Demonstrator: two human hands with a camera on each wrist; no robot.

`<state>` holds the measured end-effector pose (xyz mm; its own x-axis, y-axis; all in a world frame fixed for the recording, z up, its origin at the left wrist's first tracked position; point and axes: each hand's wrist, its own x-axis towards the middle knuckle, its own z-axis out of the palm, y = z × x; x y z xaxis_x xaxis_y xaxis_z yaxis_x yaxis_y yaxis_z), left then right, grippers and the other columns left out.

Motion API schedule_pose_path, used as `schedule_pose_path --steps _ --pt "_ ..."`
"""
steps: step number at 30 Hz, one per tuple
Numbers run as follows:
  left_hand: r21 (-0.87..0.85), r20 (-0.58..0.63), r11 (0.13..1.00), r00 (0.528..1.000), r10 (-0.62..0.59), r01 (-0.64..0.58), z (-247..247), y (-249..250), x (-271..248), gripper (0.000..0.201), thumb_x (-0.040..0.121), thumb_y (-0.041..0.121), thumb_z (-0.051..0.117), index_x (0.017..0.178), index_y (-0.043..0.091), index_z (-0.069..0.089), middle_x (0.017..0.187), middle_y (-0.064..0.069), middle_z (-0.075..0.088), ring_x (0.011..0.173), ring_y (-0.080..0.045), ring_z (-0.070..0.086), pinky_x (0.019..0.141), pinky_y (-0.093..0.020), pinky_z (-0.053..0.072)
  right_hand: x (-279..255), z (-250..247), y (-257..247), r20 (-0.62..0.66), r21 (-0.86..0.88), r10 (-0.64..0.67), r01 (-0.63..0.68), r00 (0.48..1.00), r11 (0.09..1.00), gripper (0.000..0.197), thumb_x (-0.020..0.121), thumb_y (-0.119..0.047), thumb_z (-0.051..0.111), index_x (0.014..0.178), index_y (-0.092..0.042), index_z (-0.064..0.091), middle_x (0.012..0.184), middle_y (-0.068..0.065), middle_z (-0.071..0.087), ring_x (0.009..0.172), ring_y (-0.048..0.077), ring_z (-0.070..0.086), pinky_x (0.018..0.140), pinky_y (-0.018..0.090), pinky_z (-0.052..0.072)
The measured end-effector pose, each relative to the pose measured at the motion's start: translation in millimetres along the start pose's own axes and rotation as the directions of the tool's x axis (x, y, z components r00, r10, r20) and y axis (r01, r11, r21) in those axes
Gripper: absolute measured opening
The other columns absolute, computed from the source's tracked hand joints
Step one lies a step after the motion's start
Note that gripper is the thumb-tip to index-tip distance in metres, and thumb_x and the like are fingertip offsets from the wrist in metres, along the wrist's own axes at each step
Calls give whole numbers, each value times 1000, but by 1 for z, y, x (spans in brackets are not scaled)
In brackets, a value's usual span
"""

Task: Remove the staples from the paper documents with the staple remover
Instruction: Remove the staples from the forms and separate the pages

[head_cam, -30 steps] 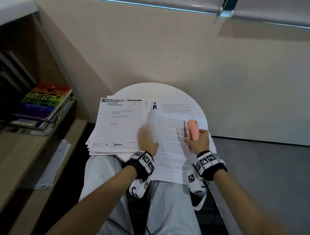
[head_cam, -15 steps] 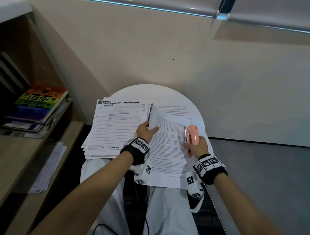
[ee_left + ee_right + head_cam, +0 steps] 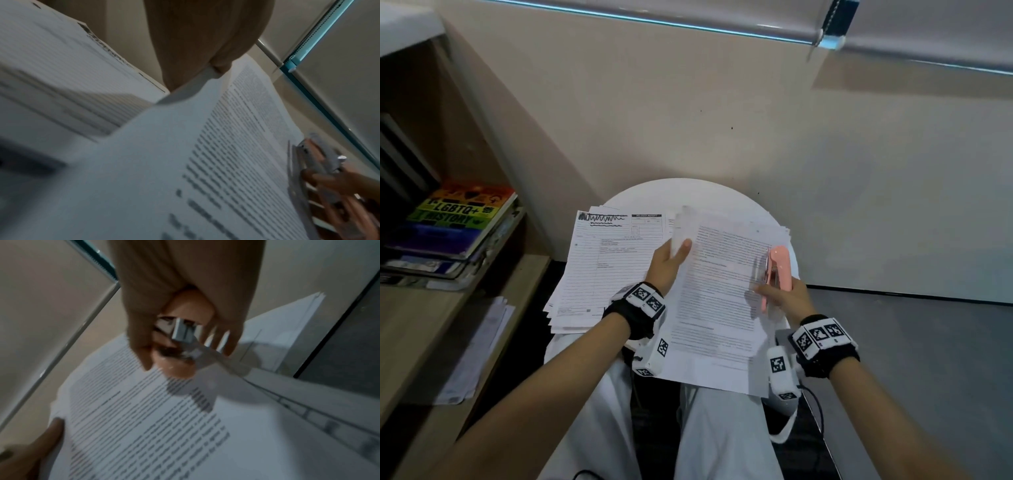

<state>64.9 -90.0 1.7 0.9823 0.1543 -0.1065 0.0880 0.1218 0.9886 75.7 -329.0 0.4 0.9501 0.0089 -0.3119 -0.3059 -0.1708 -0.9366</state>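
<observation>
Our left hand (image 3: 669,263) pinches the printed document (image 3: 719,301) at frame centre; our right hand (image 3: 786,298) clasps the pink staple remover (image 3: 777,270). Next, we judge, find the staple.

Beige wall (image 3: 722,113) fills 12 o'clock, plain, few dark specks. Roller blind (image 3: 928,31) at 1 o'clock, teal bottom rail, bead chain hanging. Grey floor (image 3: 928,359) at 3–4 o'clock, dark skirting line where floor meets wall. Round white table (image 3: 688,192) at centre, against wall. Wooden shelving (image 3: 421,325) at 9 o'clock; stack of books (image 3: 455,219) on shelf, rainbow cover on top; loose sheets (image 3: 479,346) on lower shelf at 8 o'clock. Light dim, cool.
</observation>
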Motion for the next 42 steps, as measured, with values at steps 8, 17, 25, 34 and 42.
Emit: schedule_pose_path --steps 8,17,25,34,42 --pt "-15 378 999 924 54 -52 -24 79 -10 59 53 21 80 109 18 63 103 5 73 101 -12 68 82 -22 54 -25 -18 -61 26 56 -335 333 942 941 34 63 -13 84 79 4 60 68 12 60 68 24 61 68 39 54" --pt "-41 167 972 958 235 -232 -7 139 -6 37 75 0 74 110 5 62 107 -5 71 94 -15 70 75 -24 56 -40 -8 -115 64 -47 -515 518 855 854 32 66 -2 82 92 -4 65 76 -5 71 71 11 67 67 26 55" --pt "114 -119 896 889 442 -430 -6 112 -11 32 77 12 76 107 6 66 101 2 70 95 -13 69 82 -27 55 -37 12 -111 -167 -90 -610 604 775 792 55 67 -5 84 117 -5 61 110 14 66 94 20 66 81 36 58" --pt "103 232 918 906 353 -384 -20 126 1 49 52 24 86 87 17 53 88 2 59 83 -12 58 72 -25 51 -31 8 -95 24 3 -501 501 865 865 73 60 -15 89 119 11 54 89 9 66 66 1 62 63 22 53" --pt "126 319 918 892 321 -376 -10 143 10 32 62 -1 82 77 9 54 73 1 63 67 -8 61 59 -18 50 -29 8 -110 31 3 -498 498 867 867 37 57 -18 88 82 -6 64 81 24 66 78 37 65 73 48 58"
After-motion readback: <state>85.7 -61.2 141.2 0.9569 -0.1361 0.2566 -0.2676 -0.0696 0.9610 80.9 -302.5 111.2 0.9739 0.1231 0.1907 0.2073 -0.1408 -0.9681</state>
